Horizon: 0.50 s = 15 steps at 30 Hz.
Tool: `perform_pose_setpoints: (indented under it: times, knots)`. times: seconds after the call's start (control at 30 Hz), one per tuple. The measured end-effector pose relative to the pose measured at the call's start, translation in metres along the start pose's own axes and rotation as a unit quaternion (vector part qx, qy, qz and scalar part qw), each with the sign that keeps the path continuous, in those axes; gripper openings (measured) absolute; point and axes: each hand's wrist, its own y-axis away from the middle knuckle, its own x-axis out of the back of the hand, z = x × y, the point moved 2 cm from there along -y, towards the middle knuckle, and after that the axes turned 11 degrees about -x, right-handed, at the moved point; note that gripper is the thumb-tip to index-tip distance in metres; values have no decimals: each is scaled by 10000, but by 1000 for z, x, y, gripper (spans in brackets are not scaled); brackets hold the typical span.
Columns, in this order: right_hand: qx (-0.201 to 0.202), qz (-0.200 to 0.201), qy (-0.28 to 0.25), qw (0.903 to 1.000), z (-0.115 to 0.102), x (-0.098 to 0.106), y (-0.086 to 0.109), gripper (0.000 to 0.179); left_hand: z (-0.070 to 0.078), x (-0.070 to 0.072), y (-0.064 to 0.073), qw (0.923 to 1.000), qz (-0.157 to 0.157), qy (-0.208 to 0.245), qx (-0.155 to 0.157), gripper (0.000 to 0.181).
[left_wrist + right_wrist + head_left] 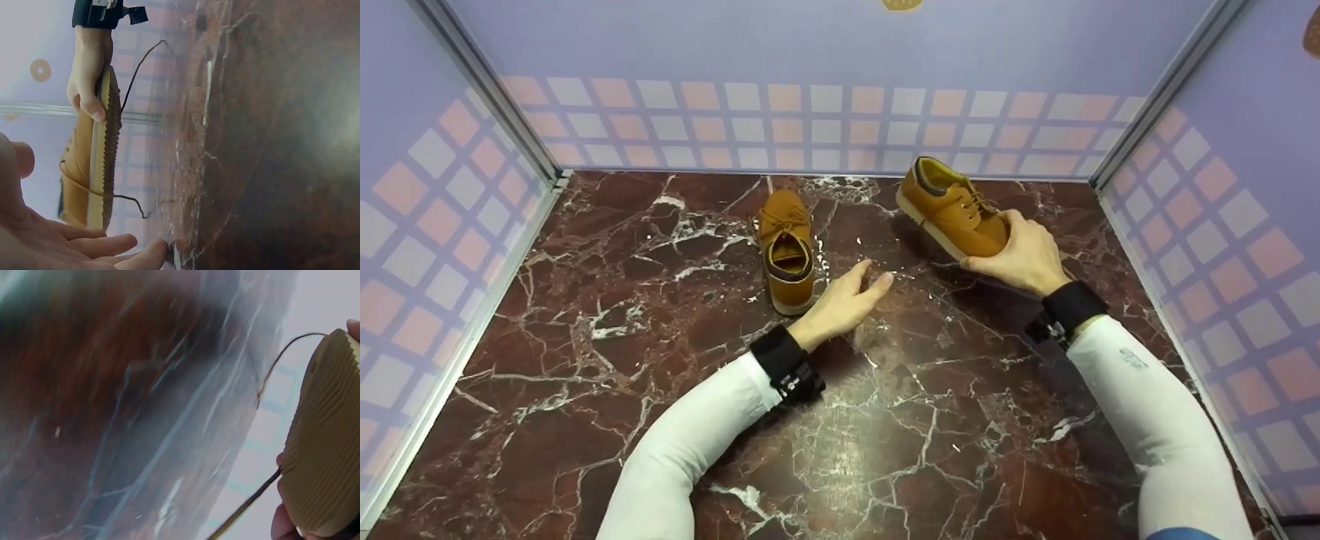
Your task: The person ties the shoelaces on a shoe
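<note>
My right hand (1024, 255) grips a tan lace-up shoe (952, 210) by its toe, thumb along the sole's edge and fingers over the upper. The left wrist view shows this shoe raised off the floor, its ridged sole facing sideways and laces dangling. In the right wrist view the sole (326, 444) fills the right side, a lace trailing from it. A matching shoe (787, 255) stands upright on the floor at left, toe toward the back wall, its lace tied in a bow. My left hand (844, 300) hovers beside that shoe's heel with fingers extended, holding nothing.
The floor (585, 375) is dark red marble with white veins and a shiny reflection. A lilac wall (825, 45) with pink and white checks closes off the back, and similar panels (427, 225) rise at both sides, joined by grey metal corner posts.
</note>
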Motion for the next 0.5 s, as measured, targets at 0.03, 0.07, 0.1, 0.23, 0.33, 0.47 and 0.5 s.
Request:
perform_pose_setpoints:
  times: [0.03, 0.07, 0.1, 0.23, 0.33, 0.47, 0.5]
  knots:
    - [107, -27, -56, 9999, -3, 0, 3, 98, 0, 1, 0, 9999, 44, 90, 35, 88]
    - [221, -65, -108, 9997, -6, 0, 6, 97, 0, 1, -1, 9997, 99, 205, 73, 90]
    - [334, -104, -151, 9993, -9, 0, 9, 96, -2, 2, -2, 9993, 189, 312, 100, 91]
    - [852, -291, -277, 9956, -20, 0, 20, 96, -3, 10, -2, 9937, 577, 952, 143, 97]
    - [1377, -404, -328, 9891, -26, 1, 27, 99, -3, 20, -3, 9856, 948, 1396, 105, 102]
    - [2056, -596, -457, 9758, -28, 1, 33, 104, -2, 32, -7, 9767, 1368, 1646, -143, 97]
    - [2179, -662, -491, 9725, -28, 1, 35, 106, 2, 35, -5, 9751, 1390, 1713, -235, 91]
